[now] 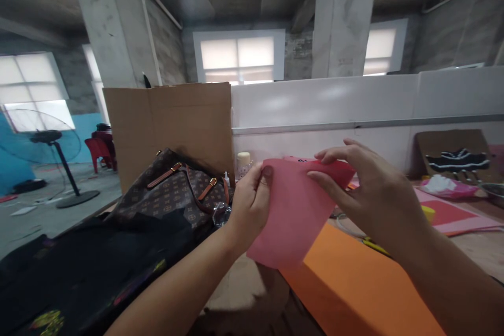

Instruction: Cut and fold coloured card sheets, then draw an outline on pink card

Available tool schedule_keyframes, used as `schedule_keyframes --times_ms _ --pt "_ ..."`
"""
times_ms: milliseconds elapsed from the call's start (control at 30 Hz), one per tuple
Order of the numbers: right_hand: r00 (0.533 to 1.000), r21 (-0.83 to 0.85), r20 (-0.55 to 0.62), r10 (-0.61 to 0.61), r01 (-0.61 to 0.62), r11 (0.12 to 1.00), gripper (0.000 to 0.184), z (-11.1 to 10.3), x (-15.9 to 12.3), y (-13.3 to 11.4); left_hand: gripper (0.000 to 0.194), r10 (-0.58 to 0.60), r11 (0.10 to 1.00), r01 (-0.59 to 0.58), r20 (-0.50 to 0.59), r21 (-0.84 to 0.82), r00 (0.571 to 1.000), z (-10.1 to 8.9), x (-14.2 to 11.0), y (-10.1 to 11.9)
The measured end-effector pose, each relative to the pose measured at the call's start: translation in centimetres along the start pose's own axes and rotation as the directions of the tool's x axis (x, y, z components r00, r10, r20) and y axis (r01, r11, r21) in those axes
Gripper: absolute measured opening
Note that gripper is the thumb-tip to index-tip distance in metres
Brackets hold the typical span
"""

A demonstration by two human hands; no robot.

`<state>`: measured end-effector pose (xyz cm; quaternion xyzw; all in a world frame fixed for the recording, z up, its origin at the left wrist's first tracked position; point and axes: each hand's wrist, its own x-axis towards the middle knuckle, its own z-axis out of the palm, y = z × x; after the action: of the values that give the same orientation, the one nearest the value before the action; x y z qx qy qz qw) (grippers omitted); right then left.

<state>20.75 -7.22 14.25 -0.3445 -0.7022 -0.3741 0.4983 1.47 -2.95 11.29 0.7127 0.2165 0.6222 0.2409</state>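
Observation:
A sheet of pink paper (291, 215) is held up in front of me, its upper right part curled or folded over into a redder flap. My left hand (250, 199) pinches its left edge, thumb on the near face. At the upper right, my right hand (374, 189) has the folded edge between thumb and fingers. Small dark marks show at the paper's top edge. Beneath it, on the table, lies a large orange sheet (362, 283), partly covered by the pink paper and my right arm.
On the left are a brown patterned handbag (157, 189), black cloth (98, 268) and an upright cardboard panel (185, 126). To the right lie pink and red sheets (452, 212), a pink tissue pack (444, 186) and a board with black-and-white trim (457, 160). A white partition (315, 100) stands behind.

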Motion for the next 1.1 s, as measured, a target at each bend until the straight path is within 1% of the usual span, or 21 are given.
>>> schedule_keyframes --times_ms 133,233,333,400,467,567,633,833,1100 --pt "0.999 0.052 0.030 -0.032 0.030 0.998 0.016 -0.1 0.3 -0.1 0.031 -0.005 1.000 0.004 0.013 0.021 1.000 0.0 0.0 -0.1" --pt "0.995 0.098 0.084 -0.058 0.050 0.994 0.006 -0.2 0.5 -0.5 0.032 0.001 0.998 -0.004 0.039 0.060 0.999 0.0 0.0 -0.2" --pt "0.987 0.131 0.148 -0.057 0.038 0.991 0.008 -0.1 0.4 -0.9 0.032 -0.002 0.995 -0.006 0.075 0.103 0.997 0.2 -0.1 -0.3" --pt "0.982 0.142 0.189 -0.030 0.002 0.990 0.012 0.0 0.2 -1.1 0.031 0.013 0.994 -0.025 0.105 0.110 0.994 0.3 -0.2 -0.3" --pt "0.973 0.149 0.231 0.010 -0.045 0.988 0.017 0.0 0.1 -1.3 0.030 0.028 0.995 -0.040 0.134 0.090 0.991 0.4 -0.2 -0.3" --pt "0.960 0.158 0.274 0.057 -0.103 0.982 0.021 -0.1 0.1 -1.4 0.029 0.004 0.999 -0.010 0.152 0.044 0.988 0.5 -0.3 -0.3" --pt "0.960 0.161 0.272 0.066 -0.113 0.980 0.022 -0.1 0.1 -1.5 0.028 -0.017 1.000 0.014 0.158 0.022 0.987 0.6 -0.3 -0.3" --pt "0.973 0.150 0.228 0.046 -0.082 0.985 0.019 0.1 0.1 -1.5 0.029 -0.036 0.999 0.037 0.162 -0.002 0.986 0.6 -0.2 -0.5" --pt "0.977 0.134 0.211 0.027 -0.056 0.989 0.014 0.1 0.2 -1.5 0.030 -0.029 1.000 0.028 0.157 0.014 0.987 0.6 -0.2 -0.6"
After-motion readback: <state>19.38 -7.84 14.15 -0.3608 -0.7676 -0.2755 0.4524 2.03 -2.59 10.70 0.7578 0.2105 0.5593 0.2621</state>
